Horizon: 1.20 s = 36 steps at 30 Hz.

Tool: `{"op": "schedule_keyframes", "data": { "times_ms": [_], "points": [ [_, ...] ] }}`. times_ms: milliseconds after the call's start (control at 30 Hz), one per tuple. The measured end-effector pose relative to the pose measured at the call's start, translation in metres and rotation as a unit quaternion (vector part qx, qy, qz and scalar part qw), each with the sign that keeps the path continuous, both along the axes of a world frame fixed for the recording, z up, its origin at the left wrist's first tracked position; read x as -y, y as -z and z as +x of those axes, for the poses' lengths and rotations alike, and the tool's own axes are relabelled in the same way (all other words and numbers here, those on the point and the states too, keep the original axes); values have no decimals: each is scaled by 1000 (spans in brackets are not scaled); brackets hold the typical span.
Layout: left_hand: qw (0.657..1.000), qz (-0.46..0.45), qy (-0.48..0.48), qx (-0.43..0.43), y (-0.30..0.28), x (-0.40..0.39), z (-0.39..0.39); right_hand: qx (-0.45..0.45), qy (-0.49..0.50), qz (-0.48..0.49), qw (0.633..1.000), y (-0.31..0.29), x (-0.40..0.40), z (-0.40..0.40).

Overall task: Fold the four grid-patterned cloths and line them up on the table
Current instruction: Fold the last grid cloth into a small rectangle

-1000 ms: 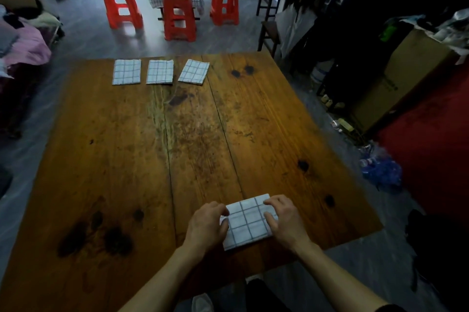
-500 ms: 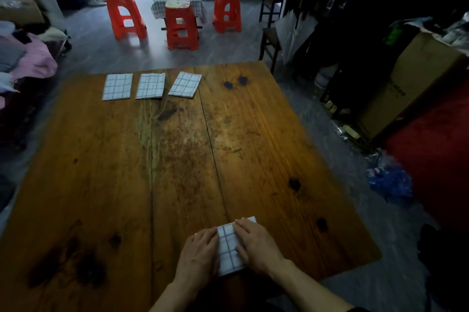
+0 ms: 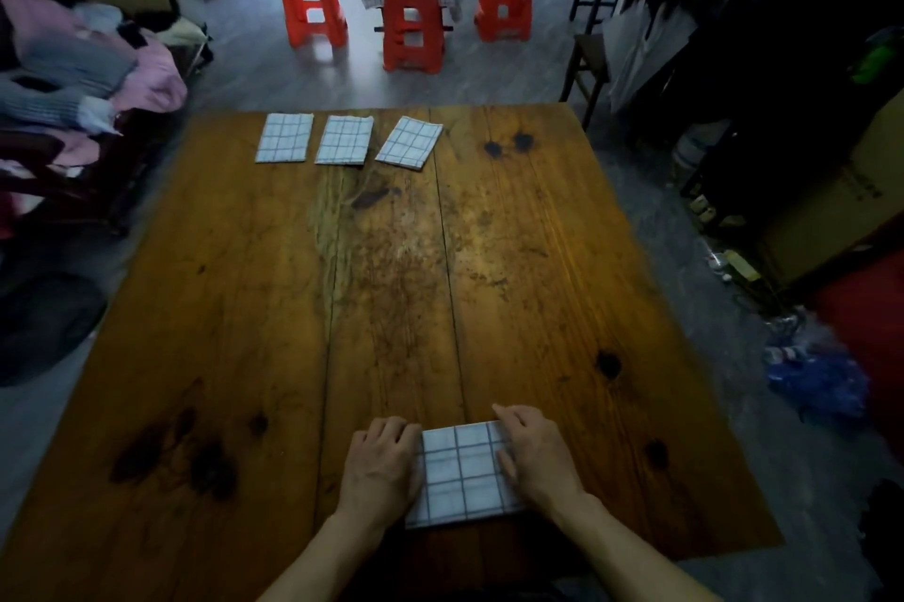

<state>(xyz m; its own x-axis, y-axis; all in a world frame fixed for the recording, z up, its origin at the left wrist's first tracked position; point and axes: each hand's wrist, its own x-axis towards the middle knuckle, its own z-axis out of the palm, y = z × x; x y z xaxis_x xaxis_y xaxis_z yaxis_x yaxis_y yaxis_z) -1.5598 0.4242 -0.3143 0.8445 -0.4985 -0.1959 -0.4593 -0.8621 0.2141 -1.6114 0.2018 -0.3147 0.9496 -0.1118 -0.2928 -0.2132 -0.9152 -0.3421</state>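
Observation:
A folded white cloth with a dark grid [image 3: 460,474] lies flat near the front edge of the wooden table [image 3: 274,308]. My left hand [image 3: 381,469] rests palm down along its left edge. Along the right edge lies my right hand [image 3: 535,454], with the thumb on top of the fabric and the fingers reaching to the far right corner. Neither hand lifts the cloth. Three more folded grid cloths sit in a row at the table's far left: one [image 3: 284,137], a second [image 3: 344,140], and a third [image 3: 410,143] turned slightly askew.
Dark knots and stains mark the tabletop. Beyond the far edge stand three red plastic stools [image 3: 411,24] and a small covered table. A pile of clothes [image 3: 88,63] lies at the left; boxes, a wooden stool and clutter line the right side.
My hands, close together over the middle of the near cloth half a second ago, have slid apart to its left and right edges. The cloth stays flat in the same spot.

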Motion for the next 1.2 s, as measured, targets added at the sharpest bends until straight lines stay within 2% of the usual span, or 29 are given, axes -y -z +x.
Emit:
{"op": "schedule_keyframes", "data": {
  "times_ms": [133, 300, 533, 633, 733, 867, 967, 1067, 1200],
  "points": [
    [998, 46, -29, -16, -4, 10, 7, -11, -1, -38, 999, 0, -4, 13],
    [993, 75, -55, -78, -11, 17, 21, -25, -38, -56, 997, -7, -3, 28],
    [965, -138, -86, -205, -32, -8, 38, -3, -29, 26, 999, -24, 6, 38],
    [962, -198, -73, -173, -57, -17, 48, 20, -26, 37, 999, -36, 9, 47],
    [962, -238, -66, -115, -80, -23, 57, 52, -66, 34, 996, -56, 4, 59],
    [968, -249, -17, -29, -102, -24, 65, 163, -155, 109, 968, -89, -18, 71],
    [964, -263, 24, 22, -117, -23, 68, 255, -167, 143, 942, -106, -43, 78],
    [957, -284, 43, 41, -127, -27, 70, 292, -154, 150, 932, -112, -58, 79],
    [935, -351, 53, 12, -136, -39, 72, 303, -128, 160, 931, -111, -66, 67]
  ]
}}
